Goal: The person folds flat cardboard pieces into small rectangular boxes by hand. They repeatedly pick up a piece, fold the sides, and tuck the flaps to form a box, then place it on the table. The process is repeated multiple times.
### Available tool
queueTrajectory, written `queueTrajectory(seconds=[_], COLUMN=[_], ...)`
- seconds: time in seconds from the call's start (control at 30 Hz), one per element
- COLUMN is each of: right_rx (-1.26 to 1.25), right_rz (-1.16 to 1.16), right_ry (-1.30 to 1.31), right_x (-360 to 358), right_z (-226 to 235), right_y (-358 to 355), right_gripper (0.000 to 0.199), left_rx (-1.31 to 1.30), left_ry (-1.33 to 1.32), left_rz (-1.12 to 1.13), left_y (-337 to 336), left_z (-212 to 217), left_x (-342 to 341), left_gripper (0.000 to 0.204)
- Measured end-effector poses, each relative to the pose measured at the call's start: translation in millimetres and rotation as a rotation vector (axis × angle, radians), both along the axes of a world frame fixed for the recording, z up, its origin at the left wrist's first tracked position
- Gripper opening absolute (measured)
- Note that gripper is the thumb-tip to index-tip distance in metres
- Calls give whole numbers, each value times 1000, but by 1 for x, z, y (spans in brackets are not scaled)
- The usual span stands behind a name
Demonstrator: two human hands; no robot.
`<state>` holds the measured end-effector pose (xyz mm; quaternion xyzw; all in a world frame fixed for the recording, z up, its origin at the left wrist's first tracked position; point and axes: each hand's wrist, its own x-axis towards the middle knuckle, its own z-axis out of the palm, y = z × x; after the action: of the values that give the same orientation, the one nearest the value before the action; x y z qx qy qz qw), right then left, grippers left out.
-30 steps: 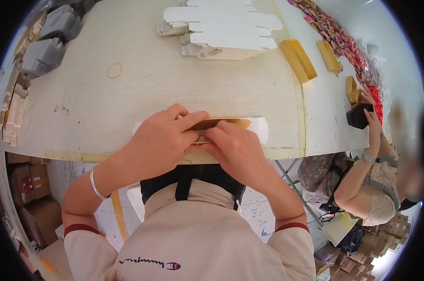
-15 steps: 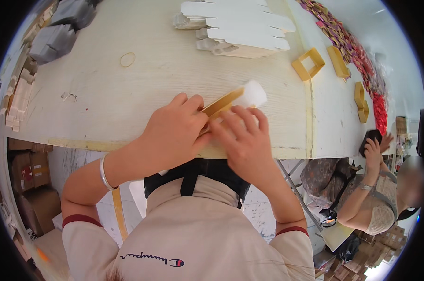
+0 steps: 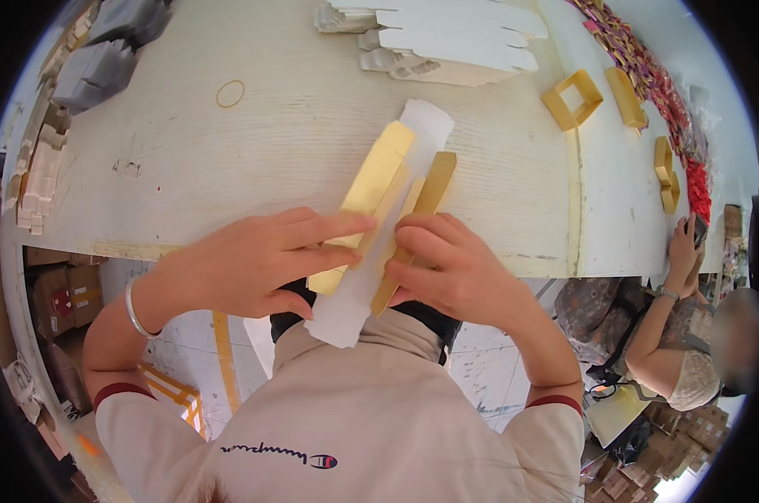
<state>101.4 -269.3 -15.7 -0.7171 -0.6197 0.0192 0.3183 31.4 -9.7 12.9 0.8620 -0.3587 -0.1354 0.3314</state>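
Note:
A carton blank with a white middle strip (image 3: 427,126) and gold side panels lies slantwise before me. Its near end sticks out past the table's front edge over my lap. My left hand (image 3: 270,256) is on the left gold panel (image 3: 378,172), fingers across its top and thumb by the near end, gripping it. The right gold panel (image 3: 436,180) stands up narrow from the strip. Around it curl the fingers of my right hand (image 3: 450,264), holding it; their tips are partly hidden.
A pile of white folded cartons (image 3: 455,42) lies at the far side. To its right stand a gold square frame (image 3: 573,99) and several gold pieces. A rubber band (image 3: 230,94) rests left of centre. Grey stacks (image 3: 94,75) sit far left. Another person (image 3: 673,327) works at right.
The gold and white blank has spread from a narrow folded shape into a wider, opened one, and come nearer to me. My hands have moved apart. The view has shifted slightly.

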Motion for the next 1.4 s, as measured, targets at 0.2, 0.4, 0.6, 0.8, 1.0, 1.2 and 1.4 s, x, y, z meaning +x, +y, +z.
queueTrajectory(seconds=[0.2, 0.4, 0.6, 0.8, 1.0, 1.2, 1.4], right_rx=[-26, 69, 59, 49, 7, 117, 210], right_rz=[-15, -64, -95, -81, -228, -224, -394], right_ry=[17, 74, 87, 143, -72, -397, -576], right_x=[15, 8, 9, 9, -1, -36, -39], right_z=[7, -8, -4, -1, -3, -26, -38], right_y=[1, -3, 2, 0, -3, -32, -21], right_gripper=[31, 25, 21, 24, 31, 23, 4], left_rx=[-49, -266, -325, -332, -317, -301, -277], left_ry=[-385, -325, -260, -234, -243, -205, -195], left_rz=[-6, 185, 384, 491, 523, 528, 529], left_y=[-5, -29, -57, -65, -69, -71, -73], left_z=[-30, -41, -44, -42, -46, -41, -42], left_x=[19, 8, 0, -8, -11, -11, -11], left_gripper=[29, 18, 21, 16, 12, 12, 12])
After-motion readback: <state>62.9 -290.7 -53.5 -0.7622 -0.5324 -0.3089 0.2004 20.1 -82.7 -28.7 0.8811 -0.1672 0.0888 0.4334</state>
